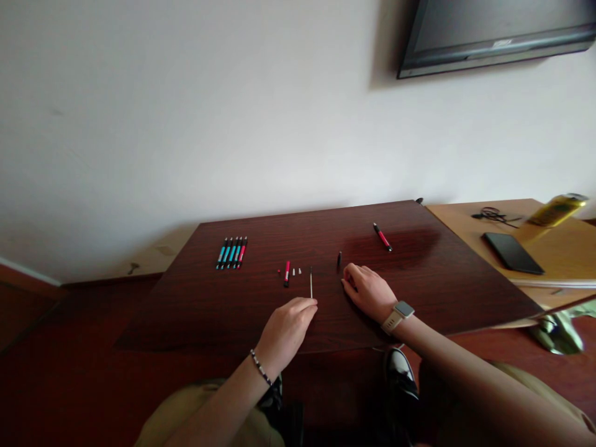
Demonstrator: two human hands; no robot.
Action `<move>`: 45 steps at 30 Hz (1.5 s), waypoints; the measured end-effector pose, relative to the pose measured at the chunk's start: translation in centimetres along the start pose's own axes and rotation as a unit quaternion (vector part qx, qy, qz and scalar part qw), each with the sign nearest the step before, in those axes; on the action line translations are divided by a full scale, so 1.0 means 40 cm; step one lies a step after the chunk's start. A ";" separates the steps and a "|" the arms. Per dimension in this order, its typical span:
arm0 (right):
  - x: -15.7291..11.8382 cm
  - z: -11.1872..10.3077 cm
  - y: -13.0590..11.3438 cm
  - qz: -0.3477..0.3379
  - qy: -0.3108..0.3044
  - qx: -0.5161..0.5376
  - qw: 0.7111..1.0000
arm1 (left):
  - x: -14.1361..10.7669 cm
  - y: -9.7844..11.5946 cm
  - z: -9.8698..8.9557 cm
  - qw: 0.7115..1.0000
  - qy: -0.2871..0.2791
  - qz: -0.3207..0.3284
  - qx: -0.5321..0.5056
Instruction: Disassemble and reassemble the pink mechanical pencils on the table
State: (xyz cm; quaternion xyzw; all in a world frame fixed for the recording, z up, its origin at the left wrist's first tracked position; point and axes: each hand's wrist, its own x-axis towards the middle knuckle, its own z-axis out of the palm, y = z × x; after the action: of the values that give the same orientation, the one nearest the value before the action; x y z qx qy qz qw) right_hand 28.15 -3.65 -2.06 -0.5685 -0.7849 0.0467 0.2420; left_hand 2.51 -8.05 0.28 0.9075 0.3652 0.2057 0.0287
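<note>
My left hand point(289, 324) pinches the near end of a thin white pen refill point(311, 284), whose dark tip points away from me over the table. My right hand point(370, 290) rests on the tabletop with its fingers curled in; what they hold, if anything, is hidden. Just beyond those fingers lies a small black pen part point(339, 258). Left of the refill are a red pen barrel point(287, 273), two small white conical pieces point(297, 272) and a tiny red piece point(279, 270).
Several blue and red pens point(231, 253) lie in a row on the left of the dark wooden table point(186, 310). A red and black pen point(382, 237) lies at the back right. A lighter side table holds a phone point(512, 252), a cable point(496, 215) and a yellow can point(556, 210).
</note>
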 end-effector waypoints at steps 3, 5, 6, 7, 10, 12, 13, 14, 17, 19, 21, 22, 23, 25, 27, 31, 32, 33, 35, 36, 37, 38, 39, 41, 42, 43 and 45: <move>0.000 -0.001 -0.002 0.001 -0.001 0.002 1.000 | 0.009 0.001 0.001 1.000 -0.003 -0.003 0.002; 0.000 -0.001 -0.003 0.002 -0.003 0.001 1.000 | 0.017 0.000 0.003 1.000 -0.004 -0.003 0.003; 0.000 -0.002 -0.004 0.002 -0.004 0.000 1.000 | 0.021 -0.002 0.004 1.000 -0.004 -0.002 0.004; 0.001 -0.002 -0.004 0.003 -0.006 -0.001 1.000 | 0.026 -0.003 0.005 1.000 -0.006 -0.002 0.004; 0.001 -0.004 -0.005 0.004 -0.009 -0.002 1.000 | 0.041 -0.009 0.009 1.000 -0.006 -0.006 0.002; 0.001 -0.004 -0.005 0.005 -0.010 -0.002 1.000 | 0.052 -0.014 0.011 1.000 -0.007 -0.009 0.000; 0.001 -0.005 -0.005 0.005 -0.010 -0.002 1.000 | 0.058 -0.016 0.012 1.000 -0.008 -0.010 0.000; 0.001 -0.005 -0.005 0.006 -0.010 -0.001 1.000 | 0.063 -0.018 0.014 1.000 -0.011 -0.012 0.000; 0.002 -0.006 -0.006 0.006 -0.012 0.002 1.000 | 0.081 -0.025 0.020 1.000 -0.018 -0.014 0.001; 0.002 -0.007 -0.007 0.006 -0.013 0.002 1.000 | 0.092 -0.029 0.024 1.000 -0.022 -0.014 0.001; 0.004 -0.008 -0.007 0.006 -0.013 -0.002 1.000 | 0.103 -0.030 0.028 0.999 -0.030 -0.012 0.000; 0.004 -0.007 -0.008 0.006 -0.012 -0.004 1.000 | 0.107 -0.030 0.030 0.999 -0.034 -0.012 -0.001; 0.005 -0.007 -0.008 0.007 -0.013 -0.006 1.000 | 0.110 -0.028 0.032 0.999 -0.038 -0.012 -0.001; 0.005 -0.006 -0.008 0.010 -0.013 -0.006 1.000 | 0.115 -0.023 0.037 0.999 -0.042 -0.010 -0.003; 0.004 -0.005 -0.008 0.012 -0.014 0.003 1.000 | 0.116 -0.017 0.041 0.999 -0.045 -0.007 -0.004; 0.001 -0.006 -0.014 -0.001 -0.018 0.044 0.999 | 0.116 -0.008 0.047 0.999 -0.049 -0.005 -0.004; 0.002 -0.007 -0.017 -0.008 -0.022 0.053 0.998 | 0.116 -0.007 0.047 0.999 -0.048 -0.006 -0.005; 0.005 -0.007 -0.022 -0.014 -0.028 0.058 0.998 | 0.116 -0.006 0.047 0.999 -0.047 -0.006 -0.007; 0.013 -0.008 -0.034 -0.015 -0.042 0.061 0.997 | 0.118 -0.006 0.045 0.999 -0.048 -0.007 -0.008; 0.019 -0.008 -0.042 -0.012 -0.048 0.062 0.997 | 0.118 -0.006 0.045 0.999 -0.049 -0.007 -0.006; 0.025 -0.006 -0.050 -0.009 -0.053 0.064 0.997 | 0.118 -0.006 0.045 0.999 -0.052 -0.007 -0.003; 0.032 -0.004 -0.059 -0.007 -0.058 0.066 0.996 | 0.118 -0.007 0.045 0.999 -0.054 -0.008 0.001; 0.039 -0.001 -0.068 -0.006 -0.065 0.068 0.996 | 0.118 -0.007 0.045 0.998 -0.057 -0.008 0.006; 0.051 0.007 -0.084 -0.005 -0.083 0.061 0.995 | 0.118 -0.007 0.046 0.998 -0.061 -0.008 0.015; 0.057 0.012 -0.091 -0.003 -0.092 0.052 0.994 | 0.118 -0.006 0.046 0.998 -0.062 -0.010 0.018; 0.062 0.016 -0.097 0.001 -0.099 0.041 0.994 | 0.118 -0.005 0.046 0.998 -0.063 -0.012 0.021; 0.071 0.024 -0.104 0.015 -0.107 0.020 0.994 | 0.117 -0.003 0.045 0.997 -0.064 -0.021 0.026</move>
State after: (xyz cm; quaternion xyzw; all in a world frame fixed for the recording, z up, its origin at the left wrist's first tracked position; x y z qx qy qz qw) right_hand 23.43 -2.32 -0.54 -0.5668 -0.7967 0.1270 0.1670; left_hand 6.17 -4.61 0.27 0.9113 0.3867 0.1374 0.0331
